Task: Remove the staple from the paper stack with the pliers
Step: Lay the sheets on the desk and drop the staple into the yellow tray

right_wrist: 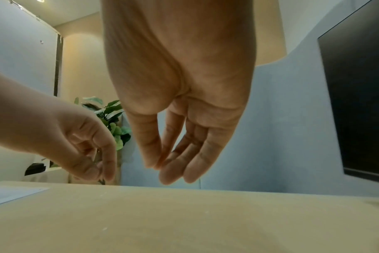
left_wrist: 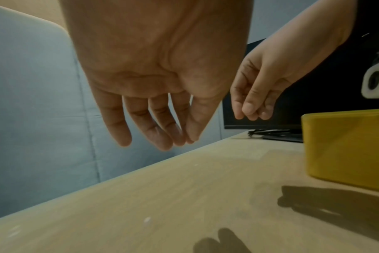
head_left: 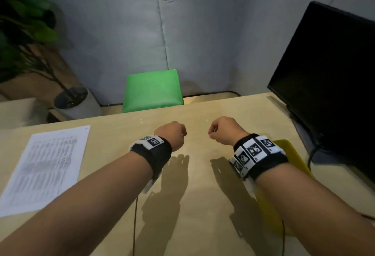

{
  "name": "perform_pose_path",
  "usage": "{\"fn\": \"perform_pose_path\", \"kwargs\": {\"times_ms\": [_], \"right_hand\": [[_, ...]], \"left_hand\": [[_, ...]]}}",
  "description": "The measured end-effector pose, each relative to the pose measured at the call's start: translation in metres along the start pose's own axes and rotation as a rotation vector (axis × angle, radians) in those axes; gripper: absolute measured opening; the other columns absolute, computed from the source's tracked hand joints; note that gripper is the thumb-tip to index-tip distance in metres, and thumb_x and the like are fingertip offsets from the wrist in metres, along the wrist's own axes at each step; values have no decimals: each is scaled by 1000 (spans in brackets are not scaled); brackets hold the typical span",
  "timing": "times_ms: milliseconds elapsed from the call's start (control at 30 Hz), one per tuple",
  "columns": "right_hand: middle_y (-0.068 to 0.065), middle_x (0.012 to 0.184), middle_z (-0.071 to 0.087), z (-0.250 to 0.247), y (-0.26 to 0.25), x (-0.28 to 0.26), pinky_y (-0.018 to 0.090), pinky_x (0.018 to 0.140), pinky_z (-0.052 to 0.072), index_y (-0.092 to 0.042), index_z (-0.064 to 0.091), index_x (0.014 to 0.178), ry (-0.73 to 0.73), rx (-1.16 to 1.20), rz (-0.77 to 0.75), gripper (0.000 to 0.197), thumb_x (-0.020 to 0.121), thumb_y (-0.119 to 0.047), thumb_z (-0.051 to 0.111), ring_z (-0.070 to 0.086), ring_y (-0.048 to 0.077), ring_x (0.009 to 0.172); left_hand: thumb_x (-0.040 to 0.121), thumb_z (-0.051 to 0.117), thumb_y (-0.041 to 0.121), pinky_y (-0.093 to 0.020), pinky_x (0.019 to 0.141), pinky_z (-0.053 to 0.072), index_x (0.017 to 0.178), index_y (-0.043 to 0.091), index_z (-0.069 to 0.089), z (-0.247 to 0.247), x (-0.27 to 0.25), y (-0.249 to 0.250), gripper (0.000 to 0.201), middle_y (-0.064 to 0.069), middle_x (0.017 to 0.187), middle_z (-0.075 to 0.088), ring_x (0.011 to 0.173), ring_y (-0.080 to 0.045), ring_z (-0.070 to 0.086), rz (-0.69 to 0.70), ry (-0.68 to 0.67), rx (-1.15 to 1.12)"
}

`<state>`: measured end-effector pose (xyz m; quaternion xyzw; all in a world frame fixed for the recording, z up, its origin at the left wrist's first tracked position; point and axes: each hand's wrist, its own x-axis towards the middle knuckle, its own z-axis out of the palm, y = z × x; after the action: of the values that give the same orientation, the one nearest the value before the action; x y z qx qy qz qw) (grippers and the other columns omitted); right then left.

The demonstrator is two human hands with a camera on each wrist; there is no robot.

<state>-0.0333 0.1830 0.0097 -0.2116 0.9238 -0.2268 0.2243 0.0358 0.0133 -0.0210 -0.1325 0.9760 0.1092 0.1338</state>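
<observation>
Both hands hang above the pale wooden tabletop (head_left: pixel 198 174), side by side with a gap between them. The left hand (head_left: pixel 171 134) has its fingers (left_wrist: pixel 141 119) relaxed and drooping, holding nothing. The right hand (head_left: pixel 225 130) is likewise slack and holds nothing. The white stapled paper stack with printed tables (head_left: pixel 44 166) lies flat at the left of the tabletop, well apart from both hands. A yellow plastic box (left_wrist: pixel 346 147) sits under the right forearm, near a black monitor (head_left: pixel 328 85).
</observation>
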Motion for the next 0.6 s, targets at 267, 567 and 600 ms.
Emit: {"fn": "perform_pose_path", "kwargs": {"times_ms": [267,567,600], "right_hand": [[9,119,64,47,-9,53,31,87,49,-11,72,95,-21,-30,72,20,89,-5,53,61,26,105],[13,111,67,65,16,97,27,79,45,-16,66,109,76,14,198,22,90,-11,56,62,28,100],[14,115,66,65,18,99,29,82,46,-15,64,116,76,9,194,26,92,-12,54,61,29,104]], "left_hand": [[94,44,18,-34,88,46,129,26,55,22,9,-66,38,-3,138,50,117,-26,56,-132,-101,-44],[96,40,33,-33,83,48,129,29,58,43,32,-64,37,-3,127,52,109,-26,57,-61,-114,-36],[97,40,35,-32,78,48,126,29,60,46,34,-64,36,-4,124,53,105,-27,59,-51,-113,-25]]}}
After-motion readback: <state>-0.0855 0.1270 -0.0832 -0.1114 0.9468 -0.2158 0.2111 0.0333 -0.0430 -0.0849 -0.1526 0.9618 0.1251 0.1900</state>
